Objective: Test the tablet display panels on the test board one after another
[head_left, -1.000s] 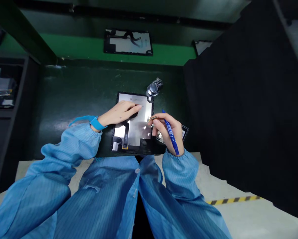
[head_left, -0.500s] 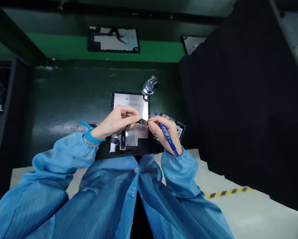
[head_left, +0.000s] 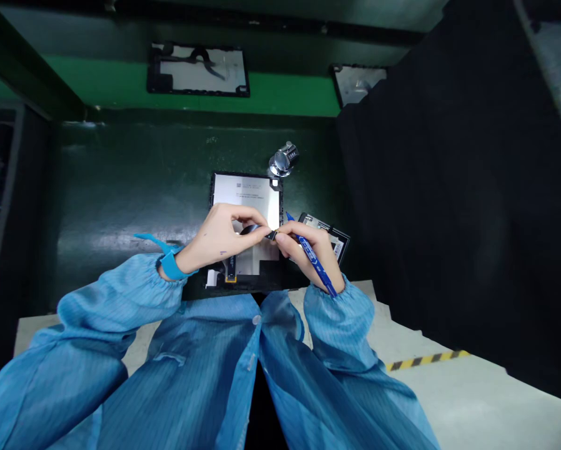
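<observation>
Black flex cable (head_left: 255,230), gold-tipped, pinched between both hands (head_left: 219,237) (head_left: 308,247)

Laid on the mat (head_left: 121,187): a panel (head_left: 245,190). Set just behind the panel, a fixture (head_left: 281,161); just right of it, a smaller panel (head_left: 330,230); well behind it, another panel (head_left: 198,70).

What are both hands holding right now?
Left hand: closed, pinching a black flex cable.
Right hand: closed on a blue marker pen, also gripping the cable.
</observation>
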